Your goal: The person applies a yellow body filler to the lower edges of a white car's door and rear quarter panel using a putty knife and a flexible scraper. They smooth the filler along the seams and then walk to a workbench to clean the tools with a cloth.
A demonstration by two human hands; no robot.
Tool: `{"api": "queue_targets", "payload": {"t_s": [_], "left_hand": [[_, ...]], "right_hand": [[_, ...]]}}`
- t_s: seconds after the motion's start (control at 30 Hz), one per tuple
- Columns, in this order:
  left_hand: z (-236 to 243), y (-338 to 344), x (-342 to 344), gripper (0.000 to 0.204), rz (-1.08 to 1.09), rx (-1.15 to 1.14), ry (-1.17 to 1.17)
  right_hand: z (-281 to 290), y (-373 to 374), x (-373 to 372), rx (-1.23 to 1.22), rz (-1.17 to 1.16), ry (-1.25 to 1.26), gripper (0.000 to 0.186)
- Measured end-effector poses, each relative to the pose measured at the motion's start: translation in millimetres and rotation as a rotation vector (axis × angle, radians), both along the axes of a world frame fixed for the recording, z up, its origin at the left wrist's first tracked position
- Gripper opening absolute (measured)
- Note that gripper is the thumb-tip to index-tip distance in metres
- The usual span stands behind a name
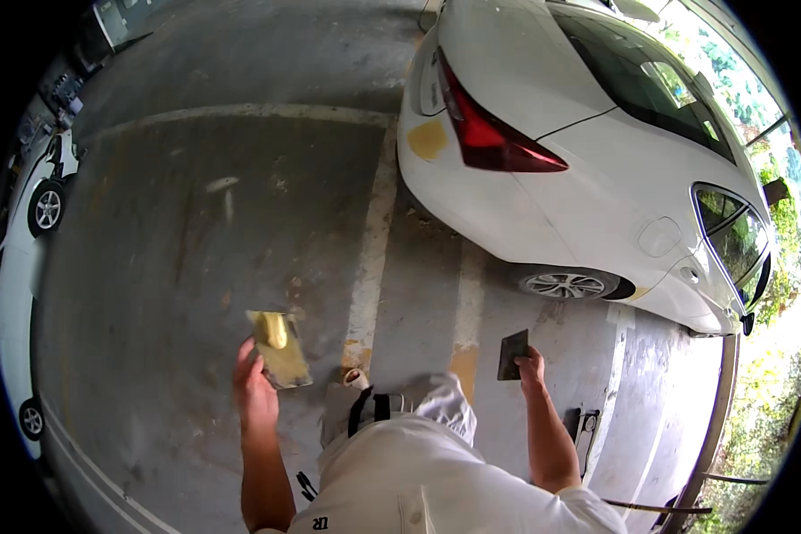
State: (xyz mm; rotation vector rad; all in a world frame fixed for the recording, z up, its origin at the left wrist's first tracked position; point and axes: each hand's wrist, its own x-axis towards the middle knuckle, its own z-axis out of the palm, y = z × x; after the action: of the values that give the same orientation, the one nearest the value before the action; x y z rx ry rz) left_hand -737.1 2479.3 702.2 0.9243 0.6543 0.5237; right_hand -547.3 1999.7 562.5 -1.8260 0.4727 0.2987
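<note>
Hands (258, 398) hold board (287, 363) left, dark plate (509, 358) right

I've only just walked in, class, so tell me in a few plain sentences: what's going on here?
A person stands behind a white car. Their left hand holds a flat plate with a lump of yellow paste on it; their right hand holds a dark, flat rectangular piece. The two are held well apart, and neither touches the car. A yellow patch shows on the car's rear, near the red tail light.
</note>
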Motion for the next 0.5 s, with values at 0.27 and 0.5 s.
{"api": "queue_targets", "payload": {"t_s": [0.27, 0.5], "left_hand": [[-15.5, 116.1, 14.9, 0.038, 0.217, -0.039, 0.037], [8.3, 248.4, 129.9, 0.037, 0.270, -0.011, 0.044]], "right_hand": [[-103.8, 80.8, 53.6, -0.788, 0.408, 0.317, 0.026], [-177.6, 209.5, 166.6, -1.057, 0.995, 0.362, 0.026]]}}
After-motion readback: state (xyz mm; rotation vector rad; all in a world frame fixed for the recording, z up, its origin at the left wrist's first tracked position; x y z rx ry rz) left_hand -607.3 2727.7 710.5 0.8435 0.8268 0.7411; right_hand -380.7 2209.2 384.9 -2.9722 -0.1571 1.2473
